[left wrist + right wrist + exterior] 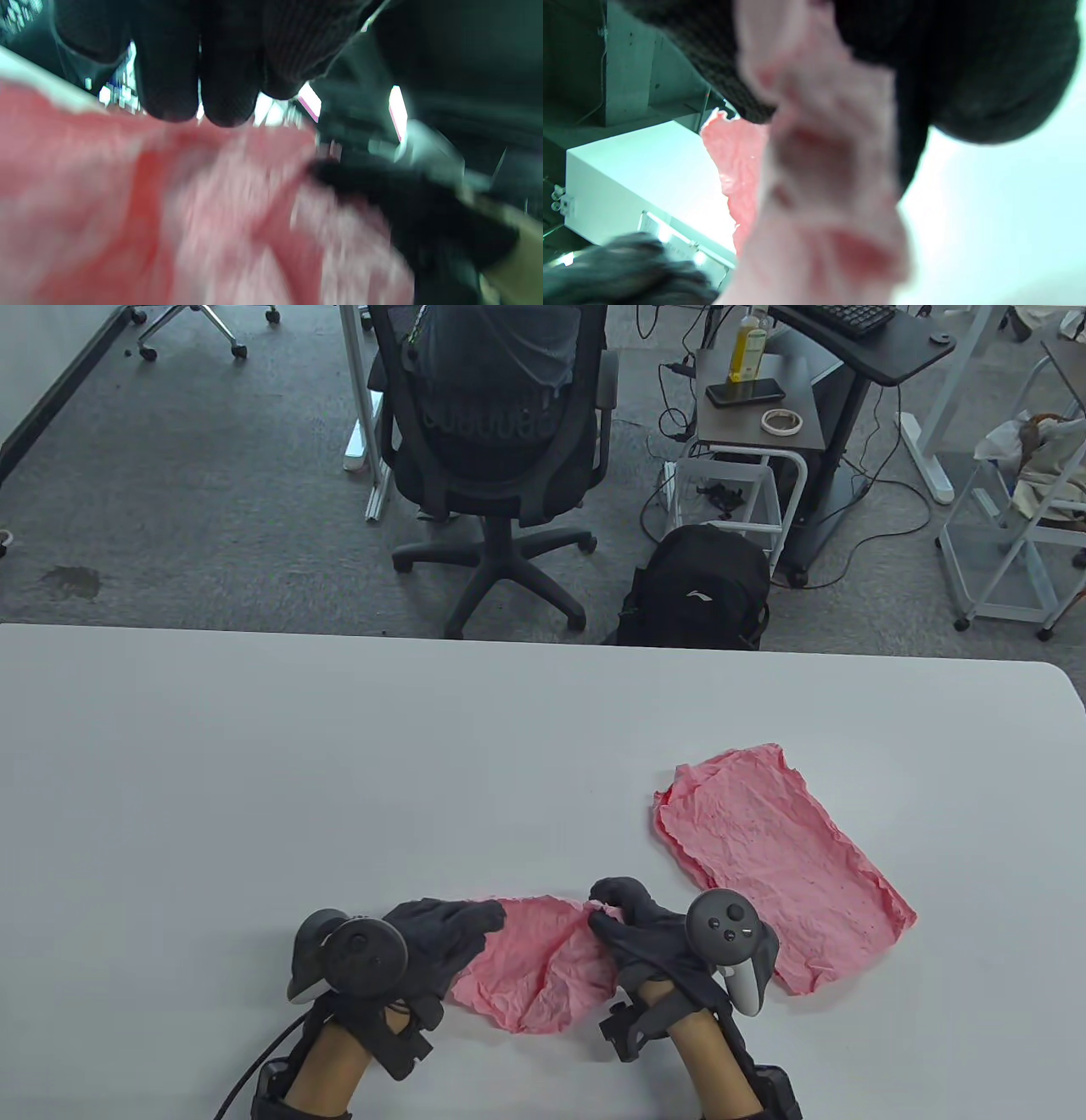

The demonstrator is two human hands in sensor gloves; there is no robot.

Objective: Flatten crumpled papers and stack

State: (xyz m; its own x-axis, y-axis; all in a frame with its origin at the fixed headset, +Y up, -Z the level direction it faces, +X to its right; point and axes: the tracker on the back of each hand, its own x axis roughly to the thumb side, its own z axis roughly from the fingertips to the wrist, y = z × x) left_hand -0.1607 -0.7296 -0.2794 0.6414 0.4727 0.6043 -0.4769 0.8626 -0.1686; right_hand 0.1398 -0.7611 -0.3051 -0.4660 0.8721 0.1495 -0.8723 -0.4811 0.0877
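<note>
I am counting two pink papers on the white surface. The first paper is lying spread open, wrinkled but mostly flat, toward 4 o'clock of the surface's middle, with no hand touching it. The second paper is lying at 6 o'clock, near the front edge, still creased and partly bunched, between two gloved hands.

I am seeing the left hand lying at 9 o'clock of this second paper, its fingers straight and close together, resting on the paper's left edge and gripping nothing. The left wrist view is blurred but is showing the straight fingertips just above the pink sheet.

The right hand is sitting at 3 o'clock of the same paper, its fingers curled and pinching the paper's upper right corner. The right wrist view is showing pink paper caught between dark gloved fingers.

I am counting two trackers, one on the back of each hand. Beyond the surface, at 12 o'clock, one office chair and one black backpack are standing on the floor.
</note>
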